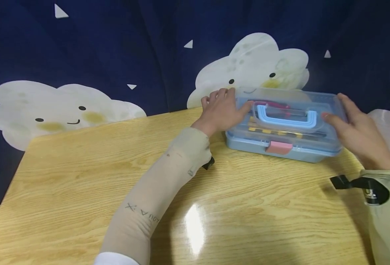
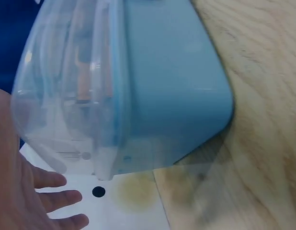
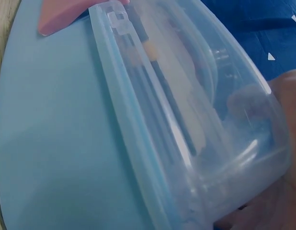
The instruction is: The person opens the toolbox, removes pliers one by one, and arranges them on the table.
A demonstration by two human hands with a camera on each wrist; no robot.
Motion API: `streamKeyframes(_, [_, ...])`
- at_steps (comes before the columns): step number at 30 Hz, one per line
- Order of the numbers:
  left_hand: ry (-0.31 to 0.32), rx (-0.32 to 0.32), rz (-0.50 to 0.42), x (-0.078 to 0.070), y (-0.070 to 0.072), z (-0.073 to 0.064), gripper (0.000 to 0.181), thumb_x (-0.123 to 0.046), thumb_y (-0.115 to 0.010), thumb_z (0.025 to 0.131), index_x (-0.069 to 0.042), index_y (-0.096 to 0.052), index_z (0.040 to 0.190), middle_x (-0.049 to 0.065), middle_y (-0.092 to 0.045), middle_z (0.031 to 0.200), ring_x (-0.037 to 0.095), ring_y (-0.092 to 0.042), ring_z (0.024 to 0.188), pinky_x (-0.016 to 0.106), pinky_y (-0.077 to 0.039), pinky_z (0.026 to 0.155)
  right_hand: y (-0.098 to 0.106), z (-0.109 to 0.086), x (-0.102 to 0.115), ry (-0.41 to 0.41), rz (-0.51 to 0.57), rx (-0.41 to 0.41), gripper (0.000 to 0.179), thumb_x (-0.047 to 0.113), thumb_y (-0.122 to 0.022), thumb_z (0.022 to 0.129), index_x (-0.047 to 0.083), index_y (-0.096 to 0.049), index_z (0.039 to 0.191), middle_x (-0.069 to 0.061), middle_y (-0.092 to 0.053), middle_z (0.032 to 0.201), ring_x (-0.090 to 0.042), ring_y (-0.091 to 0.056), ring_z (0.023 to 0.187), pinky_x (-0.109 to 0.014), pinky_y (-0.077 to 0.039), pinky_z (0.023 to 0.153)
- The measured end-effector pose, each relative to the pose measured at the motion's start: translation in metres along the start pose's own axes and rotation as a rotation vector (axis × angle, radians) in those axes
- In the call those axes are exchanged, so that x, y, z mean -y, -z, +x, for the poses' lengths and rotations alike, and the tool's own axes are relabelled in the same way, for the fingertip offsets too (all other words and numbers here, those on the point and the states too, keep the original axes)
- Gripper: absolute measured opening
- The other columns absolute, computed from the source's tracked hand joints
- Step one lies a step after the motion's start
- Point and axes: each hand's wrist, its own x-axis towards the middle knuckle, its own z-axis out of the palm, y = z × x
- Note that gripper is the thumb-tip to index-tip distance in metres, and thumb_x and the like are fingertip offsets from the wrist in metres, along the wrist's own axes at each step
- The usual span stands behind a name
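A plastic storage box with a light blue base, clear lid and pink latch sits at the table's right rear; the latch lies against the base. Through the lid show a pink item and a row of yellow-and-black items, their kind unclear. The blue carry handle lies on top. At the box's left end is my left hand, thumb at the lid's edge and other fingers extended, as the left wrist view also shows. My right hand grips the lid's right end, thumb on top, fingers partly hidden behind.
The wooden table extends left and toward me, with a bright reflection near the front. Behind its far edge hangs a dark blue curtain with clouds and white triangles. A black wrist mount sits on the right sleeve.
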Motion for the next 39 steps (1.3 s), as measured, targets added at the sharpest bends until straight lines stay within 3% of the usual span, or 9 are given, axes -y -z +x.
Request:
streamKeyframes(9, [-0.022, 0.069, 0.040, -0.005, -0.002, -0.004, 0.089, -0.075, -0.017, 0.101, -0.015, -0.010, 0.167, 0.000, -0.013, 0.175, 0.024, -0.004, 0.163, 0.049, -0.009, 0.131, 0.012, 0.004, -0.012, 0.062, -0.080, 0.015, 0.078, 0.052, -0.034, 0.109, 0.022, 0.009, 0.166, -0.015, 0.010, 0.174, -0.051, 0.004, 0.159, -0.073, -0.003, 0.126])
streamKeyframes(14, [-0.039, 0.082, 0.106, -0.010, -0.001, -0.006, 0.087, -0.072, -0.016, 0.103, -0.009, -0.024, 0.162, 0.005, -0.022, 0.169, 0.023, -0.015, 0.159, 0.044, -0.010, 0.132, 0.018, 0.003, -0.014, 0.060, -0.140, 0.028, 0.072, 0.049, -0.023, 0.111, 0.019, 0.010, 0.167, -0.019, 0.009, 0.173, -0.055, 0.000, 0.157, -0.075, -0.008, 0.124])
streamKeyframes(18, [-0.030, 0.064, 0.119, -0.012, -0.001, -0.007, 0.083, -0.072, -0.017, 0.103, -0.010, -0.032, 0.157, 0.002, -0.031, 0.160, 0.021, -0.022, 0.151, 0.046, -0.013, 0.129, 0.019, 0.006, -0.013, 0.036, -0.147, 0.040, 0.078, 0.054, -0.023, 0.109, 0.013, 0.013, 0.166, -0.029, 0.005, 0.170, -0.061, -0.005, 0.154, -0.077, -0.010, 0.122])
streamKeyframes(22, [-0.025, 0.055, 0.123, -0.012, -0.003, -0.005, 0.083, -0.071, -0.017, 0.103, -0.010, -0.033, 0.157, 0.003, -0.030, 0.162, 0.023, -0.015, 0.157, 0.049, -0.011, 0.130, 0.019, 0.011, -0.014, 0.024, -0.126, 0.060, 0.087, 0.058, -0.027, 0.108, 0.005, 0.011, 0.165, -0.033, 0.004, 0.170, -0.061, -0.005, 0.154, -0.080, -0.010, 0.120])
streamKeyframes(25, [-0.022, 0.047, 0.122, -0.011, -0.003, -0.004, 0.085, -0.071, -0.017, 0.103, -0.010, -0.028, 0.161, 0.005, -0.020, 0.170, 0.026, -0.005, 0.162, 0.052, -0.006, 0.132, 0.019, 0.014, -0.015, 0.064, -0.184, 0.069, 0.088, 0.057, -0.028, 0.108, -0.003, 0.005, 0.164, -0.033, 0.013, 0.169, -0.060, 0.007, 0.155, -0.080, -0.002, 0.121])
streamKeyframes(29, [-0.018, 0.032, 0.120, -0.008, -0.004, -0.007, 0.084, -0.070, -0.017, 0.103, -0.010, -0.025, 0.162, 0.006, -0.013, 0.173, 0.028, -0.001, 0.164, 0.054, -0.005, 0.133, 0.020, 0.015, -0.015, 0.119, -0.248, 0.085, 0.089, 0.057, -0.027, 0.109, -0.010, 0.000, 0.161, -0.031, 0.023, 0.166, -0.057, 0.024, 0.152, -0.075, 0.012, 0.122])
streamKeyframes(39, [0.010, -0.004, 0.038, 0.000, -0.006, -0.021, 0.084, -0.071, -0.020, 0.103, -0.011, -0.026, 0.161, 0.010, -0.013, 0.173, 0.031, -0.002, 0.163, 0.058, -0.006, 0.131, 0.018, 0.010, -0.005, 0.119, -0.259, 0.120, 0.092, 0.063, -0.021, 0.107, -0.006, 0.002, 0.163, -0.027, 0.019, 0.170, -0.051, 0.026, 0.155, -0.077, 0.011, 0.121])
